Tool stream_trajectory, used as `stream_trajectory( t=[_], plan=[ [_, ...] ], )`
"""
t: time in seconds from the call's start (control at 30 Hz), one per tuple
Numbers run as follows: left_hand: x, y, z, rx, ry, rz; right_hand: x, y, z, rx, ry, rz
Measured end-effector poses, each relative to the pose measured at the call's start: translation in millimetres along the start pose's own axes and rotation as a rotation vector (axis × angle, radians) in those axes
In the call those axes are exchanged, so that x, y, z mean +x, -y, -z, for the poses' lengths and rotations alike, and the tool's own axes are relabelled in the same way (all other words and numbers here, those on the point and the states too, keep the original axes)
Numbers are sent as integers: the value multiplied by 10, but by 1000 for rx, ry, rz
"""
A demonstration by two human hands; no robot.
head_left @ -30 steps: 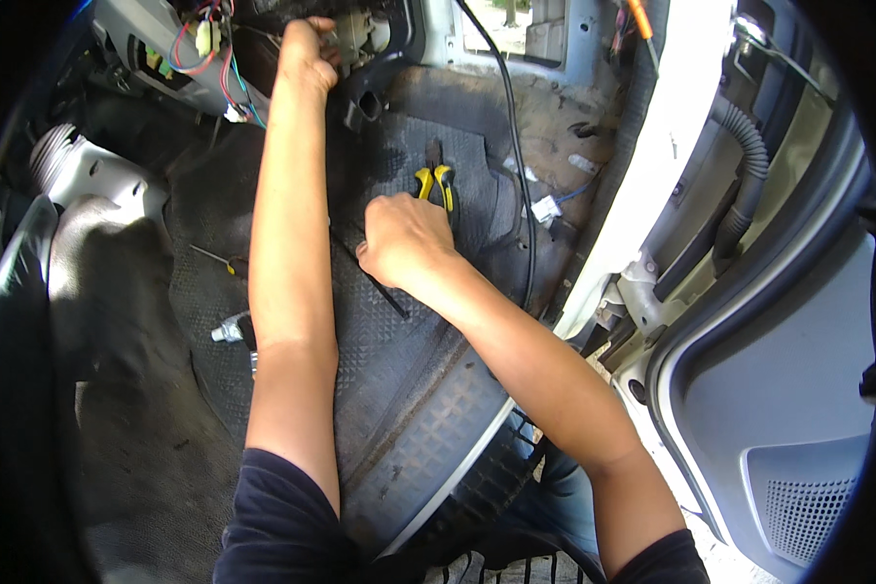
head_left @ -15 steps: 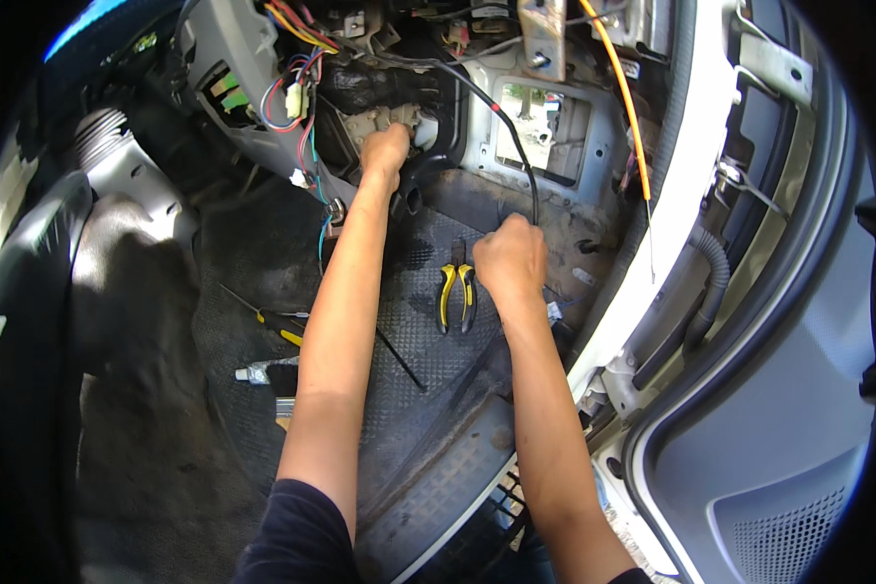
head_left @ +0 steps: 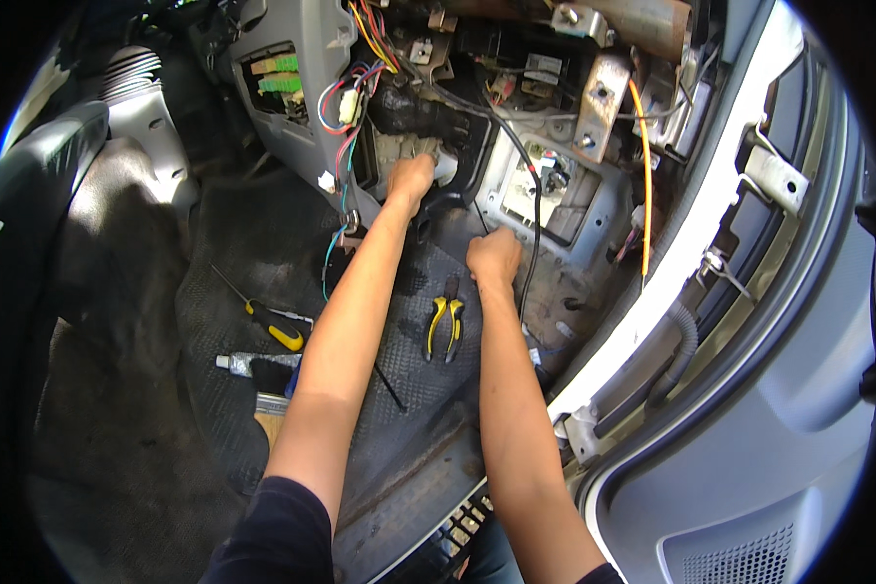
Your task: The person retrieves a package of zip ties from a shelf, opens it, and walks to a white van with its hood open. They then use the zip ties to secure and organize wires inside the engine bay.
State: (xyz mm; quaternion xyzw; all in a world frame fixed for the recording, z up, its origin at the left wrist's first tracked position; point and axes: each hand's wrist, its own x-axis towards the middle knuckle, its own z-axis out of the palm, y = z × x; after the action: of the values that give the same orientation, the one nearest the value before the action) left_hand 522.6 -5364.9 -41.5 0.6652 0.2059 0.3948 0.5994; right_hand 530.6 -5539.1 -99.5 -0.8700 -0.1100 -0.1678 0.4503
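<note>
Under the opened dashboard, my left hand [head_left: 411, 182] is closed at a dusty grey-beige part [head_left: 395, 148] set in a dark recess. Its fingertips are hidden, so what they grip does not show. To the right, low over the floor, my right hand [head_left: 494, 257] is a fist around a thin dark rod [head_left: 481, 218], whose upper end sticks out toward the recess. The black cable [head_left: 536, 229] hangs just right of this fist. Yellow-and-black pliers [head_left: 445, 321] lie on the rubber floor mat [head_left: 414, 365] below my right hand.
Left of my forearm lie a yellow-handled screwdriver [head_left: 284, 336], a crumpled tube [head_left: 238, 364] and a paintbrush [head_left: 271, 414]. Loose coloured wires [head_left: 346, 117] hang from the dash. A rusty bracket [head_left: 602, 102], an orange cord [head_left: 644, 185] and the door frame [head_left: 667, 224] bound the right.
The view has shifted, showing more of the dash. My right hand has moved left, away from the black cable, and a thin dark rod now shows above it. My left hand stays at the grey-beige part.
</note>
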Motion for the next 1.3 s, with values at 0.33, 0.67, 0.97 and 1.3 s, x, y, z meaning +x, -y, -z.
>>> stream_trajectory(
  t=[0.33, 0.67, 0.97, 1.3],
  plan=[
    [-75, -64, 3, -13, -55, 8, 324, 30, -171, 53, -175, 136],
    [-25, 44, -21, -8, 86, -17, 701, -64, -374, 165, -76, 87],
    [-211, -62, 4, -110, 169, -16, 753, 34, -468, 539, 50, 17],
    [-28, 96, -20, -150, 191, 27, 612, 77, -337, 544, -165, -52]
  ],
)
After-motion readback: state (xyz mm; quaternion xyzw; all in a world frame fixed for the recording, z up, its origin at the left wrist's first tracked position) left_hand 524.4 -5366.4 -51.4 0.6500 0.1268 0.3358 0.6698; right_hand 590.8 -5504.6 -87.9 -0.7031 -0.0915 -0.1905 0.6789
